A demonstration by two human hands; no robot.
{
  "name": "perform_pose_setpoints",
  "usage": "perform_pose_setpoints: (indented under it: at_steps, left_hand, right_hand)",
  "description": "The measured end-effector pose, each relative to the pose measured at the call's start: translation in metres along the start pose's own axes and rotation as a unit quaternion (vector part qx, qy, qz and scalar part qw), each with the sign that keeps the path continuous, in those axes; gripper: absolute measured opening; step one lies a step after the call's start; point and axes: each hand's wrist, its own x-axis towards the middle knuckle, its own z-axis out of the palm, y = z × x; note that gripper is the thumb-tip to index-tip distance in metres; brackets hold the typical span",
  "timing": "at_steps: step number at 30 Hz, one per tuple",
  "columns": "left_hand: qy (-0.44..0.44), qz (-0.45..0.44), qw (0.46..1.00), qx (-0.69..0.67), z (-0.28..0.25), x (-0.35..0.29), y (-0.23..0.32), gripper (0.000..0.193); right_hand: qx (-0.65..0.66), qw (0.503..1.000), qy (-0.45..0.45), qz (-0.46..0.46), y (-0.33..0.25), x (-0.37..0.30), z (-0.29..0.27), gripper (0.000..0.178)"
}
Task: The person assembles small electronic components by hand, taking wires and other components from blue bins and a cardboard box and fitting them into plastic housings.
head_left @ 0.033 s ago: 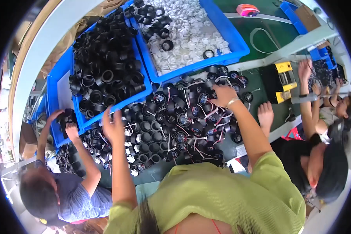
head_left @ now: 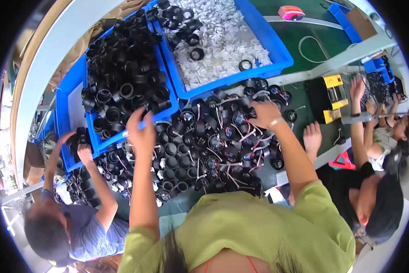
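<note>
My left hand [head_left: 141, 132] is raised at the near rim of a blue bin [head_left: 170, 111] heaped with black plastic rings [head_left: 127, 91]. Its fingers are spread, the tips over the rings, and nothing shows clearly between them. My right hand [head_left: 265, 114] reaches to the far right of a pile of round black parts with thin wires [head_left: 215, 142]. Those fingers are bent together at one of the parts; what they pinch is hidden. Closer to me, open black cups [head_left: 169, 162] stand in rows between both arms.
A second blue bin [head_left: 290, 60] holds white plastic pieces [head_left: 213, 45] and some black rings. To the right stand a yellow-and-black device [head_left: 334, 98] and a red triangular object [head_left: 342, 160]. Co-workers' hands [head_left: 84, 154] are busy at the left bin and on the right.
My left hand has moved up and slightly right, its fingertips now over the bin of rings. My right hand stays at almost the same place on the pile.
</note>
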Motion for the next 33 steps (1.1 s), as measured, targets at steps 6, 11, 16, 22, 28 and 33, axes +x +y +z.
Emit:
perform_pose_setpoints:
  at_steps: [6, 11, 16, 22, 28, 33]
  left_hand:
    - [-0.366, 0.19, 0.892, 0.188, 0.193, 0.128, 0.009, 0.031]
    - [-0.484, 0.223, 0.782, 0.324, 0.223, 0.132, -0.001, 0.034]
    - [-0.31, 0.206, 0.913, 0.167, 0.177, 0.119, 0.013, 0.024]
    - [-0.324, -0.281, 0.725, -0.539, 0.037, -0.004, 0.069, 0.034]
    - [-0.201, -0.392, 0.588, -0.679, -0.024, -0.088, 0.122, 0.027]
    - [-0.212, -0.251, 0.539, -0.776, -0.04, -0.125, 0.142, 0.031]
  right_hand:
    - [0.603, 0.796, 0.05, 0.017, 0.002, -0.017, -0.023, 0.04]
    - [0.71, 0.697, 0.09, 0.036, 0.022, -0.055, -0.005, 0.046]
    - [0.872, 0.472, 0.12, 0.042, 0.006, -0.074, -0.014, 0.06]
    - [0.955, 0.282, 0.069, -0.055, -0.047, -0.073, -0.029, 0.062]
    - [0.927, 0.315, -0.049, -0.197, -0.145, -0.098, -0.049, 0.033]
    - [0.462, 0.751, 0.355, -0.311, -0.195, -0.138, -0.059, 0.016]
